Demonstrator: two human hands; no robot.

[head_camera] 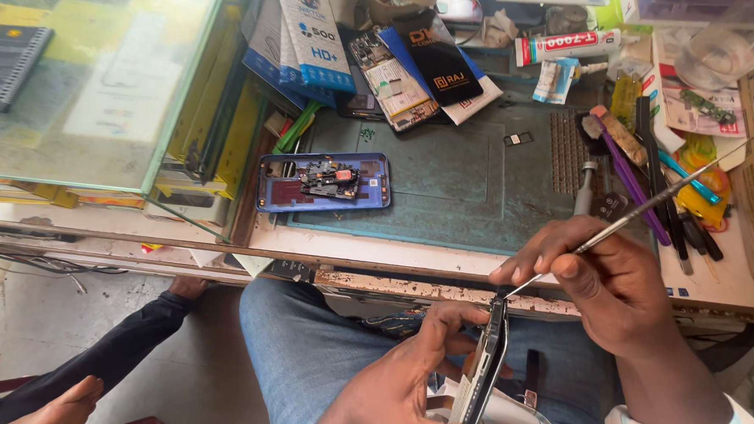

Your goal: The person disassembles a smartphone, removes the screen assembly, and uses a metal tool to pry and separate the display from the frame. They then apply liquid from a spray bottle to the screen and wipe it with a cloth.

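- Left hand (405, 380) grips one phone (483, 364) held on edge.
- Right hand (604, 274) pinches one thin metal pry tool (648, 204) touching the phone's top.
- One opened blue phone shell (322, 181) lies on the green mat (460, 183).

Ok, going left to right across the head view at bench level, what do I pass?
Glass case → opened blue phone back → green work mat → purple pry tool → yellow picks. Nearer, below the bench edge: left hand gripping a phone on edge, then right hand with a thin metal tool.

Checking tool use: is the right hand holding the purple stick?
No. The right hand holds a thin metal tool with its tip at the phone in the left hand; the purple stick lies on the bench.
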